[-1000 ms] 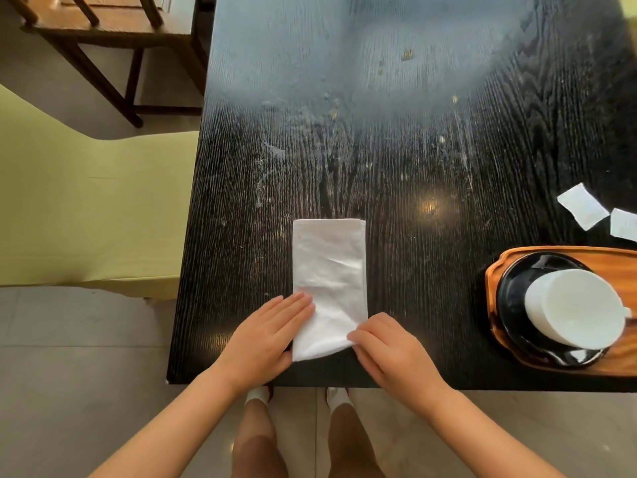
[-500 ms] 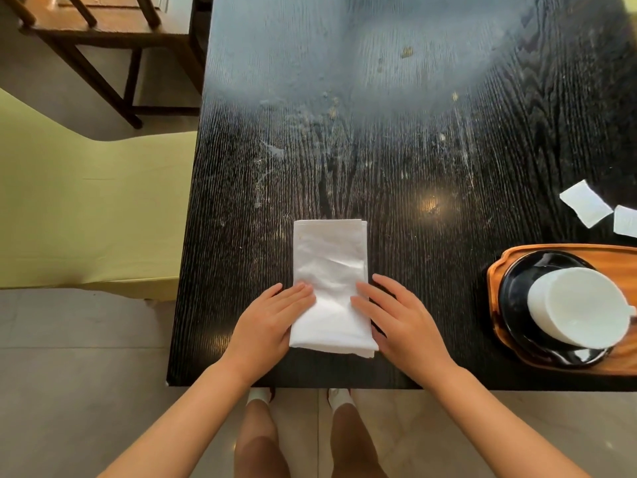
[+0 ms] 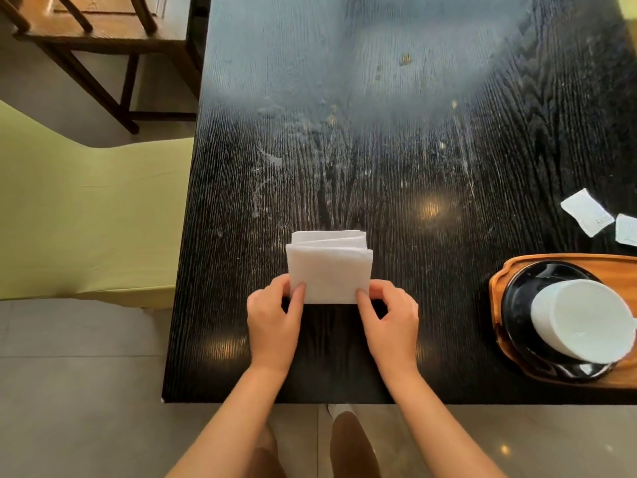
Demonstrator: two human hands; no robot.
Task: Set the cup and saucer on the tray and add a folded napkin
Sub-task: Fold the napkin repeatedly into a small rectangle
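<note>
A white napkin (image 3: 330,267) lies folded over on the black table (image 3: 379,132), its near half doubled back over the far half. My left hand (image 3: 275,315) pinches its near left corner and my right hand (image 3: 389,315) pinches its near right corner. At the right edge a wooden tray (image 3: 496,305) holds a black saucer (image 3: 517,305) with a white cup (image 3: 582,319) on it.
Two small white packets (image 3: 586,215) lie on the table behind the tray. A pale green cloth-covered seat (image 3: 86,219) stands left of the table, with a wooden chair (image 3: 103,32) behind it. The table's near edge runs just below my wrists.
Both hands gripped the napkin's near end and folded it away from me over the far half; the napkin went from a long strip to a short rectangle.
</note>
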